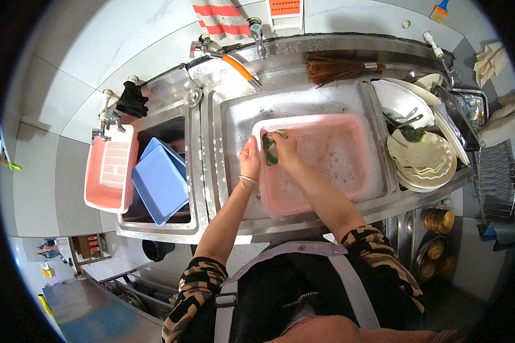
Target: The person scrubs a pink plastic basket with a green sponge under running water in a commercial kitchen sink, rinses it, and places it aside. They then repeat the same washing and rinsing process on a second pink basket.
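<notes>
A pink plastic basket (311, 209) sits partly in the soapy water of the steel sink's middle basin (244, 206). My left hand (249, 159) grips the basket's left rim. Inside that same side, my right hand (284, 149) presses a green scouring pad (269, 150) against the basket wall. The pad is partly hidden by my fingers, and a paler layer shows beside the green. Suds and bubbles lie over the basket's floor.
A second pink basket (107, 201) and blue trays (163, 184) stand at the left basin. White dishes (420, 154) are stacked in the right one. An orange-hosed tap (236, 68) reaches over the middle basin, and a brown bristle brush (337, 70) lies on the back ledge.
</notes>
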The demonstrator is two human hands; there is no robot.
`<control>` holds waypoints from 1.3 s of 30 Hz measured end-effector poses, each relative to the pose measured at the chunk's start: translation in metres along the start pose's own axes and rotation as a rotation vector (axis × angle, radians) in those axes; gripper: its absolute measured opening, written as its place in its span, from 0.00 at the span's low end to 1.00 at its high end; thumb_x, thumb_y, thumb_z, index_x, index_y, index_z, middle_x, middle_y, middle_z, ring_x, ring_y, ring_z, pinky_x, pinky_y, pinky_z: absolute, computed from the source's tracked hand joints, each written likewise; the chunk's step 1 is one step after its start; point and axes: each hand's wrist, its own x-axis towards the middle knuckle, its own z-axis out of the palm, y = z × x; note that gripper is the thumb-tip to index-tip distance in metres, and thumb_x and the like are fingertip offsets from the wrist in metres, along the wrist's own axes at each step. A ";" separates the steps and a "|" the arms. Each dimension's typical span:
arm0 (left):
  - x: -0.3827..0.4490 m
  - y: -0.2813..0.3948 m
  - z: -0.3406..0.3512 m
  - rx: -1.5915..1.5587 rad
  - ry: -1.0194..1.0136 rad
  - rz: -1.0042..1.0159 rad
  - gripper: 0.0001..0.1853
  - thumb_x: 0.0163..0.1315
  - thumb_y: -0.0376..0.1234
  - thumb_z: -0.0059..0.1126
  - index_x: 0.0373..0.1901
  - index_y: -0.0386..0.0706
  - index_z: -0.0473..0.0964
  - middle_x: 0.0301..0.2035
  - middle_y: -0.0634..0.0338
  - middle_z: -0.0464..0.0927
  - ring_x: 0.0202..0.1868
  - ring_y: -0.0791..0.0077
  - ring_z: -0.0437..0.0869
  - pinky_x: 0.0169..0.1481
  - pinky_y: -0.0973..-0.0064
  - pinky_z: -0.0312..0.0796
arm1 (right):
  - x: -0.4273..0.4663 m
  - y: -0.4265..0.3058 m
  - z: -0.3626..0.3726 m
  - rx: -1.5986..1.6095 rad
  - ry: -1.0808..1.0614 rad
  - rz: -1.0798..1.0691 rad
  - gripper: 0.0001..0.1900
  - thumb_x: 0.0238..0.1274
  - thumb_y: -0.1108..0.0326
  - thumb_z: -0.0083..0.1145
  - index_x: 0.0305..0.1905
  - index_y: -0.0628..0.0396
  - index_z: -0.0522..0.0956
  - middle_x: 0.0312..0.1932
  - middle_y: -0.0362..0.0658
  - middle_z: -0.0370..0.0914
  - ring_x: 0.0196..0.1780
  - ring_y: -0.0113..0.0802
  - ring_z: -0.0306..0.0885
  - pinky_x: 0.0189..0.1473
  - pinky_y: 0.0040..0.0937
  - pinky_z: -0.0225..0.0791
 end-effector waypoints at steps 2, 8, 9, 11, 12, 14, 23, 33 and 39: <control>-0.001 -0.003 -0.002 -0.068 0.005 -0.033 0.23 0.81 0.48 0.48 0.55 0.38 0.81 0.45 0.68 0.82 0.47 0.83 0.77 0.55 0.80 0.72 | 0.004 0.010 0.005 -0.086 -0.119 -0.153 0.15 0.58 0.67 0.72 0.47 0.62 0.85 0.41 0.41 0.86 0.42 0.29 0.83 0.44 0.31 0.75; 0.009 -0.006 -0.006 0.053 -0.044 -0.002 0.24 0.81 0.49 0.47 0.56 0.38 0.81 0.47 0.66 0.83 0.49 0.83 0.78 0.57 0.80 0.71 | 0.023 0.018 0.003 -0.348 -0.077 -0.262 0.12 0.62 0.67 0.69 0.47 0.62 0.86 0.39 0.39 0.87 0.40 0.27 0.83 0.44 0.29 0.74; 0.011 -0.004 -0.004 0.055 -0.042 0.002 0.24 0.81 0.49 0.47 0.57 0.38 0.81 0.47 0.66 0.83 0.49 0.82 0.78 0.57 0.80 0.71 | 0.029 0.025 0.001 -0.306 -0.065 -0.245 0.12 0.63 0.67 0.68 0.47 0.62 0.86 0.39 0.39 0.87 0.40 0.27 0.83 0.44 0.29 0.74; 0.012 -0.001 -0.002 0.080 -0.013 -0.040 0.25 0.80 0.49 0.48 0.59 0.37 0.80 0.50 0.65 0.82 0.51 0.80 0.78 0.59 0.78 0.71 | 0.032 0.034 -0.006 -0.223 -0.035 -0.209 0.11 0.64 0.68 0.67 0.46 0.62 0.86 0.40 0.40 0.87 0.41 0.27 0.83 0.44 0.29 0.74; 0.015 -0.005 -0.008 0.044 -0.007 -0.085 0.26 0.80 0.50 0.48 0.59 0.37 0.80 0.50 0.64 0.82 0.51 0.80 0.78 0.60 0.77 0.71 | 0.029 0.033 -0.006 -0.290 -0.039 -0.219 0.11 0.65 0.66 0.66 0.47 0.61 0.86 0.41 0.40 0.87 0.42 0.29 0.83 0.46 0.30 0.74; 0.013 -0.011 -0.018 0.015 0.020 -0.117 0.26 0.80 0.50 0.48 0.59 0.37 0.79 0.51 0.64 0.82 0.52 0.79 0.78 0.60 0.76 0.71 | 0.000 0.005 -0.006 -0.487 -0.092 -0.232 0.13 0.66 0.64 0.65 0.49 0.61 0.85 0.41 0.43 0.87 0.43 0.30 0.83 0.46 0.32 0.75; 0.034 -0.010 -0.020 0.073 -0.022 -0.101 0.26 0.79 0.51 0.50 0.56 0.36 0.80 0.46 0.64 0.81 0.48 0.78 0.77 0.57 0.77 0.71 | -0.046 -0.015 -0.027 -0.685 -0.466 -0.618 0.19 0.67 0.63 0.60 0.58 0.58 0.77 0.47 0.53 0.83 0.47 0.48 0.83 0.50 0.40 0.74; 0.048 -0.009 -0.006 0.027 -0.031 0.043 0.26 0.78 0.48 0.53 0.60 0.34 0.79 0.50 0.64 0.83 0.51 0.81 0.78 0.59 0.78 0.70 | -0.089 -0.005 -0.090 -0.899 -1.206 -0.477 0.13 0.62 0.69 0.62 0.49 0.61 0.80 0.46 0.53 0.81 0.50 0.51 0.80 0.53 0.42 0.73; 0.038 0.008 -0.010 -0.071 -0.136 -0.132 0.23 0.79 0.46 0.53 0.57 0.35 0.81 0.48 0.64 0.84 0.49 0.80 0.79 0.58 0.77 0.71 | -0.050 0.031 -0.071 -0.948 -0.743 -0.496 0.13 0.55 0.72 0.64 0.47 0.59 0.81 0.47 0.55 0.79 0.46 0.58 0.80 0.49 0.50 0.75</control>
